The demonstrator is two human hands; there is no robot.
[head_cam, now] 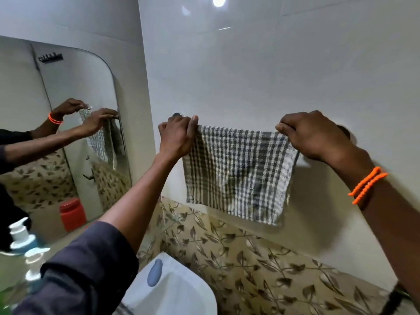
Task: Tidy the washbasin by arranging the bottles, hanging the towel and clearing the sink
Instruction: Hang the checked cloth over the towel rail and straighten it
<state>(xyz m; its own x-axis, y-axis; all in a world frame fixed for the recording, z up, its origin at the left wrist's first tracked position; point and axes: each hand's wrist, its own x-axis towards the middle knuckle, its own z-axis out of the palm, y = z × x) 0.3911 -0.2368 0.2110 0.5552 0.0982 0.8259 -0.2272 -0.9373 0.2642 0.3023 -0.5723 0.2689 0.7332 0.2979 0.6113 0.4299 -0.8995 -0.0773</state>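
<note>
A grey and white checked towel (238,171) hangs flat against the white wall, spread out at rail height. My left hand (178,135) pinches its upper left corner and my right hand (311,135) pinches its upper right corner. The rail itself is mostly hidden behind the towel and my hands; a dark end mount (176,114) shows above my left hand. Below, the white washbasin (181,292) shows its rim with a blue-grey item (155,272) lying on it. A clear pump bottle with blue liquid (21,237) stands at the lower left.
A mirror (68,133) on the left wall reflects my arms, the towel and a red container (72,214). Leaf-patterned tiles (250,258) run below the white wall. My right wrist wears orange bands (368,184).
</note>
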